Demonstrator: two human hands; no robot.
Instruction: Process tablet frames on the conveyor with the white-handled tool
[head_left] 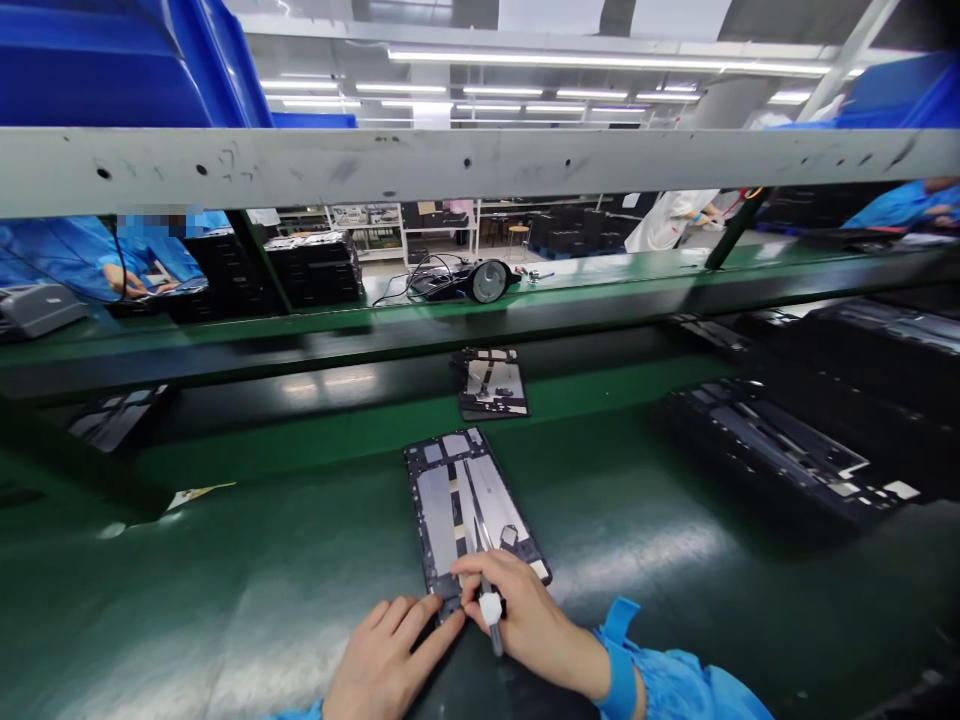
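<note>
An opened tablet housing [469, 510] lies on the green bench mat [225, 600], its dark frame showing silver plates and yellow tape strips. My right hand [521, 620] is shut on a pointed metal hand tool [489, 600] with a white collar, and the tip reaches over the housing's middle. My left hand [390, 650] rests with its fingers on the near corner of the housing, beside my right hand. That corner is mostly hidden under my fingers. A blue strap [619, 665] circles my right wrist.
A second opened housing [493, 385] lies farther along the mat. Dark stacked housings [780, 450] lie at the right. A grey shelf beam [480, 170] crosses above, with blue bins [127, 70] on it. Beyond, a co-worker's blue sleeve [75, 265] and a cabled device [487, 280] show.
</note>
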